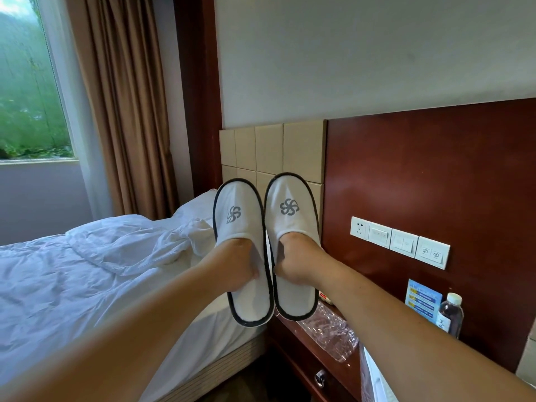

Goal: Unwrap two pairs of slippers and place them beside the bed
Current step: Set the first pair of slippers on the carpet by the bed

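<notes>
The bed [87, 271] is lying rumpled at left, and nothing is resting beside it yet; that placing is remaining. On the nightstand [304, 340] an empty clear wrapper [330, 335] is suggesting one pair is unwrapped. A second pair is not showing. The person is holding the pair aloft, toes up: the left hand [235, 262] is tucked into the left slipper [243, 250], the right hand [295, 261] into the right slipper [291, 245], thumbs gripping outside. Both are looking white, dark-trimmed, with grey logos.

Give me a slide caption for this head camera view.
Left hand and right hand each inside a white slipper, raised beside the bed.
</notes>
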